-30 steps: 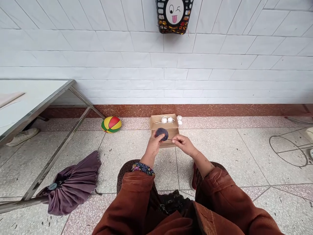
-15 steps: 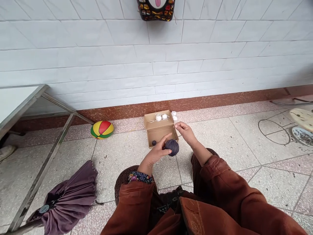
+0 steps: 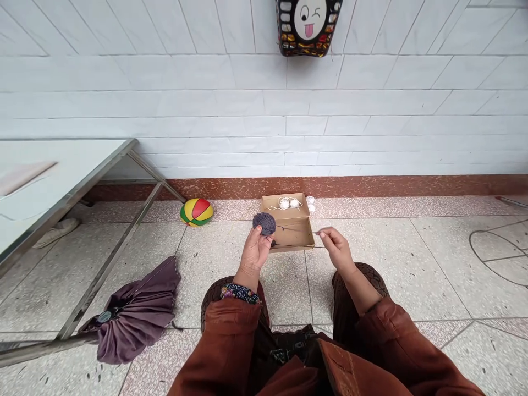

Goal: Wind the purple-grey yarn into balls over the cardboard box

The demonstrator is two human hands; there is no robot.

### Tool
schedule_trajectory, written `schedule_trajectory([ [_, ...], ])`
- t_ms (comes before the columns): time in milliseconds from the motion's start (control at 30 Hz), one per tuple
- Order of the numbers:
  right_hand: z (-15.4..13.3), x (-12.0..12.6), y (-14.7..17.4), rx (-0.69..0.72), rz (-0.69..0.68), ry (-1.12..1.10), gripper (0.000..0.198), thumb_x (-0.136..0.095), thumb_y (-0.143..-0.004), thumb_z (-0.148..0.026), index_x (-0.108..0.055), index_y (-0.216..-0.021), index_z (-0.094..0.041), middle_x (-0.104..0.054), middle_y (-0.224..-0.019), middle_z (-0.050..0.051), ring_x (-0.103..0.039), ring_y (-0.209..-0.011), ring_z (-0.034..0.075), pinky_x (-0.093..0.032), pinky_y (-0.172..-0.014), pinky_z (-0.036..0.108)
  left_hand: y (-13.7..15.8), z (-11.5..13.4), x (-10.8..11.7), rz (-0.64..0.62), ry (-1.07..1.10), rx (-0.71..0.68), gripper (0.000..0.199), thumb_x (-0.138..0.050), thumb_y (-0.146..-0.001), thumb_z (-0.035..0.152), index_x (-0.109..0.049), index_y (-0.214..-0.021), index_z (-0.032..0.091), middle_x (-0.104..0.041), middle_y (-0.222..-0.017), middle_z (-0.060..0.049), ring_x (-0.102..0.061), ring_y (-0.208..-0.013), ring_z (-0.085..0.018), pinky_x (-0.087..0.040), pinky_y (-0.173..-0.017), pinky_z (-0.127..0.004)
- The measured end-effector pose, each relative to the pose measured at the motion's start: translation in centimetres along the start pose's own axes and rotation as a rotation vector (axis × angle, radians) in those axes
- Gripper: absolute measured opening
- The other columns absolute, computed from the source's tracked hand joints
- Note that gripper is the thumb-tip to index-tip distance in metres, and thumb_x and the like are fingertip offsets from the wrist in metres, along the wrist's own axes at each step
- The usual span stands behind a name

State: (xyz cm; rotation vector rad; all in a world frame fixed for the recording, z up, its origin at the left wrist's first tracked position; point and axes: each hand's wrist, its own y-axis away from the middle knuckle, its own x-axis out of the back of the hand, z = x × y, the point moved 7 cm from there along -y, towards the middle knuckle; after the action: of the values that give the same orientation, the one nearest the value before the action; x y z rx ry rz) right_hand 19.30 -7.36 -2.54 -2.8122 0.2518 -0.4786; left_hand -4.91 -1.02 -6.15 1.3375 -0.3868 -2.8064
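A dark purple-grey ball of yarn [image 3: 264, 224] is gripped by the fingers of my left hand [image 3: 254, 251], at the left side of an open cardboard box [image 3: 295, 234]. My right hand [image 3: 337, 247] is apart from it, just right of the box, with thumb and finger pinched on the end of a dark yarn strand. Part of that strand shows across the box. A small dark ball [image 3: 273, 243] lies inside the box, partly hidden by my left hand. Two white yarn balls [image 3: 289, 203] rest in the box's raised lid, with loose white strands.
More white balls [image 3: 311, 203] lie right of the lid. A striped ball [image 3: 197, 212] sits near the wall, left of the box. A folded purple umbrella [image 3: 140, 313] lies by the metal-framed table [image 3: 111, 242]. A wire ring stand [image 3: 499, 250] is at right. A black basket [image 3: 308, 27] hangs above.
My left hand has lifted and turned the dark yarn ball leftward. My right hand has moved apart to the right, drawing out the strand. The view has shifted left.
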Motion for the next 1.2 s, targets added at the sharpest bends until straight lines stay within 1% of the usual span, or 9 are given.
schedule_trajectory([
  [167,-5.9,-1.5,3.9,0.265,-0.277,0.023,0.019,-0.054,-0.097,-0.031,-0.07,-0.093,-0.022,-0.073,-0.087,0.005,-0.068,-0.081,0.018,-0.052,-0.074,0.03,0.3,-0.7,2.0,0.165,-0.141,0.002,0.033,-0.08,-0.067,0.03,-0.066,-0.094,0.018,-0.069,-0.092,-0.003,-0.062,-0.081,-0.012,-0.048,-0.076,-0.025],
  [367,-11.9,-3.2,2.8,0.387,-0.422,0.142,0.021,-0.053,-0.098,-0.031,-0.072,-0.099,-0.023,-0.075,-0.093,0.004,-0.069,-0.087,0.018,-0.052,-0.079,0.03,4.0,-2.0,0.6,0.025,-0.466,-0.073,0.047,-0.082,-0.062,0.023,-0.068,-0.107,0.019,-0.068,-0.105,-0.004,-0.061,-0.096,-0.017,-0.044,-0.093,-0.032],
  [533,-10.7,-1.8,-1.8,0.263,-0.295,0.059,0.02,-0.057,-0.093,-0.034,-0.071,-0.085,-0.021,-0.071,-0.085,0.002,-0.065,-0.078,0.017,-0.048,-0.074,0.028,8.3,-3.3,-2.5,-0.306,-0.811,-0.042,0.058,-0.079,-0.068,0.026,-0.065,-0.124,0.024,-0.059,-0.126,-0.008,-0.052,-0.121,-0.028,-0.033,-0.109,-0.041],
  [600,-8.8,-2.2,-2.5,0.202,-0.327,0.045,0.021,-0.058,-0.091,-0.036,-0.069,-0.081,-0.021,-0.068,-0.079,0.001,-0.061,-0.073,0.016,-0.046,-0.07,0.028,10.1,-4.2,-3.8,-0.457,-0.809,0.043,0.066,-0.081,-0.067,0.025,-0.061,-0.129,0.024,-0.055,-0.133,-0.009,-0.049,-0.125,-0.03,-0.03,-0.11,-0.043],
  [667,-6.6,-2.8,-2.2,0.126,-0.373,0.051,0.023,-0.058,-0.088,-0.038,-0.067,-0.077,-0.02,-0.064,-0.071,0.0,-0.056,-0.066,0.015,-0.043,-0.066,0.027,11.5,-4.6,-4.8,-0.488,-0.685,0.115,0.075,-0.081,-0.067,0.024,-0.053,-0.137,0.028,-0.053,-0.135,-0.008,-0.049,-0.125,-0.029,-0.032,-0.109,-0.044],
  [767,-3.8,-2.9,-0.5,0.012,-0.31,0.026,0.028,-0.055,-0.088,-0.043,-0.063,-0.075,-0.02,-0.059,-0.068,-0.001,-0.053,-0.066,0.015,-0.042,-0.065,0.026,12.5,-4.4,-5.9,-0.437,-0.491,0.123,0.076,-0.08,-0.069,0.023,-0.049,-0.138,0.03,-0.055,-0.133,-0.007,-0.051,-0.121,-0.026,-0.035,-0.105,-0.041],
  [900,-2.5,-3.3,2.9,-0.039,-0.281,0.031,0.029,-0.048,-0.091,-0.043,-0.059,-0.076,-0.02,-0.056,-0.067,-0.002,-0.052,-0.064,0.015,-0.041,-0.063,0.025,12.7,-3.9,-6.5,-0.345,-0.296,0.114,0.055,-0.08,-0.067,0.022,-0.064,-0.12,0.022,-0.064,-0.119,-0.007,-0.057,-0.113,-0.023,-0.037,-0.102,-0.038],
  [1033,-3.9,-3.8,5.8,0.048,-0.341,0.079,0.028,-0.048,-0.093,-0.042,-0.059,-0.077,-0.021,-0.059,-0.069,-0.001,-0.054,-0.064,0.015,-0.043,-0.064,0.026,11.8,-3.1,-5.3,-0.167,-0.257,0.006,0.037,-0.081,-0.066,0.019,-0.068,-0.101,0.019,-0.068,-0.103,-0.005,-0.061,-0.098,-0.018,-0.041,-0.097,-0.033],
  [1200,-8.0,-3.5,7.4,0.171,-0.439,0.05,0.03,-0.051,-0.096,-0.044,-0.063,-0.079,-0.021,-0.062,-0.071,0.001,-0.057,-0.067,0.016,-0.045,-0.066,0.027,11.5,-2.2,-3.5,-0.014,-0.531,-0.143,0.048,-0.082,-0.06,0.017,-0.067,-0.106,0.02,-0.067,-0.101,-0.003,-0.06,-0.099,-0.021,-0.041,-0.097,-0.034],
])
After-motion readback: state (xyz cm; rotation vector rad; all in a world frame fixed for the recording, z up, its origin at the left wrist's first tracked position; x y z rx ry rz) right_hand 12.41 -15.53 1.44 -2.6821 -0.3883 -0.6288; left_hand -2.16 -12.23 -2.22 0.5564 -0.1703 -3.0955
